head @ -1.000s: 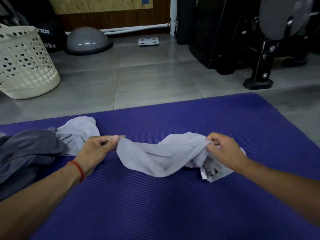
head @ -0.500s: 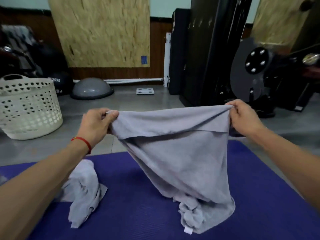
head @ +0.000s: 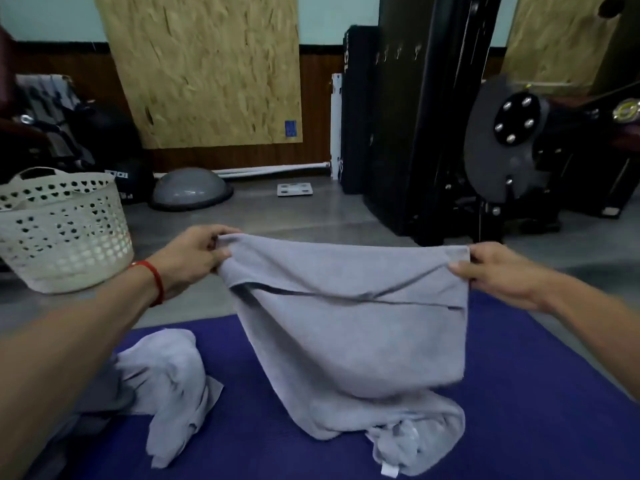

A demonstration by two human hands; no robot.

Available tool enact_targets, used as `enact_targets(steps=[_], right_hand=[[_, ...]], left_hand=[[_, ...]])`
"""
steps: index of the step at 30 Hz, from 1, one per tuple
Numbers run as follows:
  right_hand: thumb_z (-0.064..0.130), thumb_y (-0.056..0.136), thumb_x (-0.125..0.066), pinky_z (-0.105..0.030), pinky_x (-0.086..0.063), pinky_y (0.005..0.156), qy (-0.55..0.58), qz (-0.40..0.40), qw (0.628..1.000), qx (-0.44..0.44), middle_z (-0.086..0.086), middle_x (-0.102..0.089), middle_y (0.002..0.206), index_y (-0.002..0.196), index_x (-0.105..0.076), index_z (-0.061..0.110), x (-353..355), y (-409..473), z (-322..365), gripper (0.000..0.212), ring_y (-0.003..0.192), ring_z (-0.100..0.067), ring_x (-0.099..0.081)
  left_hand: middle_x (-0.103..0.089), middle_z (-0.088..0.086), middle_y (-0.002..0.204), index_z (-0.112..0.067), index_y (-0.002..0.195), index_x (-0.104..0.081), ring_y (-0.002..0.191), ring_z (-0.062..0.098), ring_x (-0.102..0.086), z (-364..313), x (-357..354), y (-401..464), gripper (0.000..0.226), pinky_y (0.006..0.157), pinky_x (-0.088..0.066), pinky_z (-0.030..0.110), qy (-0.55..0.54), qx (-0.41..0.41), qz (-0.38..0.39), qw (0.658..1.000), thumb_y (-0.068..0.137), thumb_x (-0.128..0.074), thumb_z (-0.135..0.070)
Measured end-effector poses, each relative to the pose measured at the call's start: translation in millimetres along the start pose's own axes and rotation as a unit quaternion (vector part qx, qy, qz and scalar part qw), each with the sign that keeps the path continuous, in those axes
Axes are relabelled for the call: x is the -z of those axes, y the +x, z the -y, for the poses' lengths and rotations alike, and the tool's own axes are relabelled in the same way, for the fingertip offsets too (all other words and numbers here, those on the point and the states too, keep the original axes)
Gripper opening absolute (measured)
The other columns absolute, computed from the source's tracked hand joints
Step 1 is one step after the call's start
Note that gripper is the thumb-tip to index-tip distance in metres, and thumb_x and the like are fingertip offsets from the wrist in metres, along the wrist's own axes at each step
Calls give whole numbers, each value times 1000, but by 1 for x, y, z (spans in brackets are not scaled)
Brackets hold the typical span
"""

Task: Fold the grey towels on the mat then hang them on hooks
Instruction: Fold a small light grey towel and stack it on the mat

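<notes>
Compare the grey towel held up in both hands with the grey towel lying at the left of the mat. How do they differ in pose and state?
The held towel hangs stretched between the left hand and the right hand, its top corners pinched; the lying towel is touched by no hand. The held towel is spread fairly flat, with only its lower end bunched on the purple mat; the lying towel is crumpled throughout. Both are light grey and unfolded.

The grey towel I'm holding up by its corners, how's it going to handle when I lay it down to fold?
Probably floppy: the grey towel sags between the left hand and right hand, and its lower end bunches on the mat. Likely light, since fingertip pinches hold it up. It looks soft and unlikely to slide, but may crease and need smoothing.
</notes>
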State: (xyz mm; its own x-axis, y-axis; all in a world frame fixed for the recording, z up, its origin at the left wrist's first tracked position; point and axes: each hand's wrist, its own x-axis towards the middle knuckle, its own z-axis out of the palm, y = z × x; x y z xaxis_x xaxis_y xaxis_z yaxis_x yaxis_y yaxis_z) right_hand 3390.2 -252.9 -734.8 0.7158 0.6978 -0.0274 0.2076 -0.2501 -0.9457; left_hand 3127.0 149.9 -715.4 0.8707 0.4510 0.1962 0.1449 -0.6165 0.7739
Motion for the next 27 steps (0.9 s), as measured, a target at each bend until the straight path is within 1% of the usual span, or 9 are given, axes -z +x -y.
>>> enact_targets(steps=[2, 7, 9, 12, 16, 18, 21, 24, 27], right_hand=[[6, 102, -55, -27, -61, 86, -4, -37, 999, -27, -16, -74, 113, 116, -69, 0, -6, -8, -44, 21, 113, -30, -69], [23, 106, -50, -40, -64, 70, -29, -78, 994, -71, -15, -72, 100, 111, -67, 9, -1, -34, -113, 22, 95, -33, -73], [28, 107, -47, -43, -63, 65, -40, -58, 993, -98, -14, -72, 100, 111, -65, 13, 10, -52, -128, 24, 87, -30, -74], [35, 107, -44, -35, -51, 49, -38, -49, 991, -120, -13, -67, 78, 105, -62, 11, 26, -91, -154, 30, 54, -26, -61], [36, 108, -43, -26, -32, 39, 66, -135, 970, -189, -8, -52, 67, 112, -65, 13, 31, -138, -209, 32, 47, -15, -39], [35, 108, -42, -23, -31, 37, 162, -220, 935, -228, -5, -50, 63, 111, -66, 10, 31, -147, -243, 34, 46, -10, -37], [32, 108, -46, -21, -24, 36, 272, -346, 857, -267, 0, -41, 57, 91, -64, 9, 23, -146, -277, 34, 42, -7, -31], [33, 107, -47, -24, -24, 39, 297, -444, 802, -267, 3, -40, 58, 90, -65, 13, 29, -140, -300, 32, 45, -8, -29], [33, 108, -47, -21, -28, 38, 269, -548, 763, -212, 6, -42, 58, 86, -59, 17, 63, -134, -307, 29, 45, -7, -33]], left_hand=[[-72, 11, 98, -12, 111, -68, 91, 21, -65, 17, -26, -5, 26, 78, -55, 27, 5, 28, -13, 1000, 97, -56, 6], [-59, 15, 66, -4, 78, -59, 63, 30, -52, 39, -91, 13, 21, 65, -46, 40, 169, 52, -32, 984, 97, -61, -13], [-57, 9, 64, -7, 75, -56, 62, 31, -54, 30, -120, 22, 23, 61, -40, 38, 223, 27, -23, 974, 96, -60, -14], [-58, 0, 67, -18, 80, -56, 69, 30, -56, 13, -165, 40, 17, 64, -36, 35, 259, -33, 3, 965, 97, -59, -13], [-66, 6, 52, -18, 89, -59, 46, 22, -66, -9, -253, 76, 14, 54, -54, 32, 207, -43, 78, 974, 96, -52, -8], [-70, 7, 59, -17, 89, -60, 57, 21, -71, -18, -310, 97, 13, 66, -58, 36, 186, -49, 83, 978, 94, -52, -8], [-72, 18, 86, -11, 93, -65, 88, 39, -68, -35, -384, 127, 12, 75, -48, 40, 179, -50, 26, 982, 94, -53, -11], [-69, 23, 100, -5, 102, -62, 99, 42, -61, -75, -468, 149, 16, 81, -40, 40, 120, -78, 11, 990, 96, -48, -11], [-59, 20, 122, -4, 120, -58, 115, 34, -54, -123, -537, 166, 27, 92, -34, 26, 72, -120, 63, 988, 97, -45, -6]])
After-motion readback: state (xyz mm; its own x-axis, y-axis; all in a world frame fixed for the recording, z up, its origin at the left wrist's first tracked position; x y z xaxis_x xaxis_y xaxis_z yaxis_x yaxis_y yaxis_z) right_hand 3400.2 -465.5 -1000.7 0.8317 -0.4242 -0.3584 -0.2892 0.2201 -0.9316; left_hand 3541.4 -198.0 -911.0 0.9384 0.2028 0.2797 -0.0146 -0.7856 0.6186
